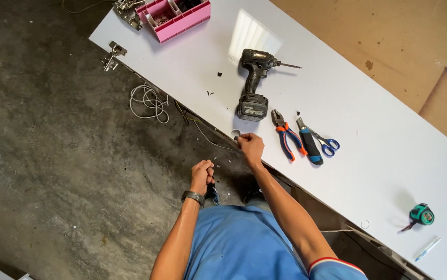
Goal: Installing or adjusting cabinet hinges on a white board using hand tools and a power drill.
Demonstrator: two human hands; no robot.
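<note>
The white surface (368, 155) runs diagonally, its near edge passing just under the right hand (251, 147). That hand's grip is clenched at the edge, fingers curled beside a small round hole (236, 133) in the board; whether it pinches anything cannot be told. The left hand (203, 175) hangs off the surface over the concrete floor (52, 155), fist closed on a small object too hidden to name. Bare board lies left of the hole (open room there). Just right sit the pliers (287, 137) and scissors (319, 140); the cordless driver (254, 85) lies close behind. A tape measure (421, 214) rests well apart.
</note>
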